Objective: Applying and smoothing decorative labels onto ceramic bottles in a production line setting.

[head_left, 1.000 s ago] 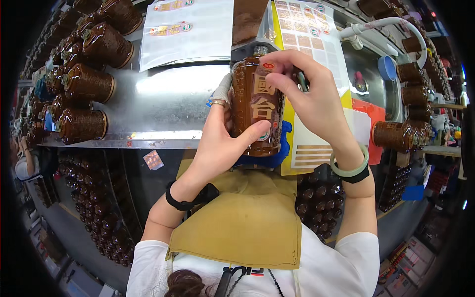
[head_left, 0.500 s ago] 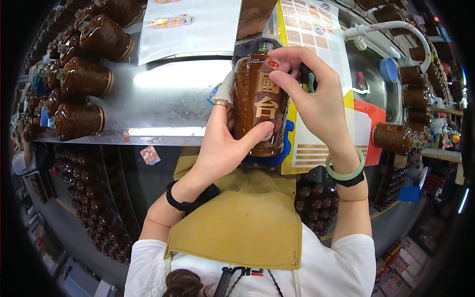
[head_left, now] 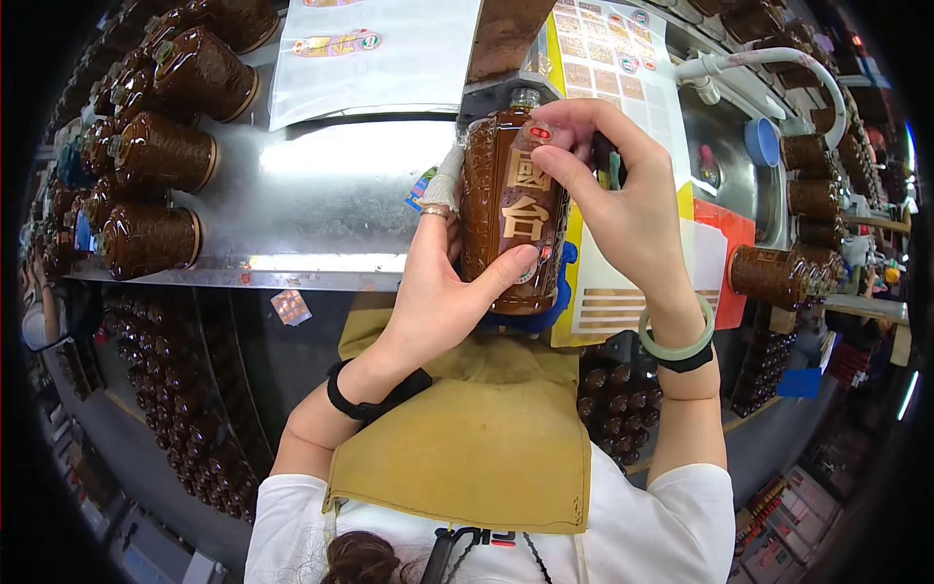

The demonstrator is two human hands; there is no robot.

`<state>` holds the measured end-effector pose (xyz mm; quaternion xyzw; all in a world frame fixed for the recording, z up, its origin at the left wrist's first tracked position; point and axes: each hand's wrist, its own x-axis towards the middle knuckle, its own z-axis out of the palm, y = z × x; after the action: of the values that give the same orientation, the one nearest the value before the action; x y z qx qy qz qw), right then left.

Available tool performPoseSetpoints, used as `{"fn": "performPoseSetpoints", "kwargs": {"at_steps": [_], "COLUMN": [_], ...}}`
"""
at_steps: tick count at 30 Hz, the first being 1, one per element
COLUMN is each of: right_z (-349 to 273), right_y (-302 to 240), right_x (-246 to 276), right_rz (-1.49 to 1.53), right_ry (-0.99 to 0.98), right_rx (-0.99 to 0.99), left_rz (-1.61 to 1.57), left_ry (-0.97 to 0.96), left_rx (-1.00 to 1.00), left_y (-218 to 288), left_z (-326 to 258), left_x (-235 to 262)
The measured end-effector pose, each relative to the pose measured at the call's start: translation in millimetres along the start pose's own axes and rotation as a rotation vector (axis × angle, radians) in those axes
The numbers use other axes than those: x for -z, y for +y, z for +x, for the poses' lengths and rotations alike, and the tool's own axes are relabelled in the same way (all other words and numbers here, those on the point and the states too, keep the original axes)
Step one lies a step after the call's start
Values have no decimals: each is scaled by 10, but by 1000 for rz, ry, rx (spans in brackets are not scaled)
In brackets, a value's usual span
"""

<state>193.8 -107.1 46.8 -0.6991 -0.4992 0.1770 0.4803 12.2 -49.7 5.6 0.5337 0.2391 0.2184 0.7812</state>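
Note:
A brown glass bottle [head_left: 483, 243] with a textured surface lies in front of me, its clear neck pointing away. My left hand [head_left: 438, 292] grips its left side, the thumb pressed on the lower front and a white cloth cover on a finger. Along the bottle's face runs a label [head_left: 525, 200] with large gold characters and a red emblem at its top. My right hand [head_left: 628, 204] pinches the label's upper right edge between thumb and forefinger; its other fingers are partly hidden. Blue cloth [head_left: 561, 297] shows beneath the bottle's near end.
Several brown bottles [head_left: 156, 151] stand on the left of the metal bench [head_left: 292, 195]. A white label sheet [head_left: 379, 68] lies at the back, another sheet of decals [head_left: 613, 68] at the right. Beyond it are a metal sink [head_left: 735, 127], a white pipe [head_left: 778, 54] and a blue cup [head_left: 763, 142].

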Motion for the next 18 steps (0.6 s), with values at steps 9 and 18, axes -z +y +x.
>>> {"fn": "performPoseSetpoints", "kwargs": {"at_steps": [9,18], "right_z": [15,12], "right_y": [-2,-24], "right_x": [2,-1], "right_rz": [0,-19], "right_ry": [-3,-6], "right_rx": [4,4], "left_rz": [22,-84], "left_ry": [7,84], "left_rx": [4,-80], "left_y": [-21,68], "left_z": [9,207], "left_x": [4,28]}}
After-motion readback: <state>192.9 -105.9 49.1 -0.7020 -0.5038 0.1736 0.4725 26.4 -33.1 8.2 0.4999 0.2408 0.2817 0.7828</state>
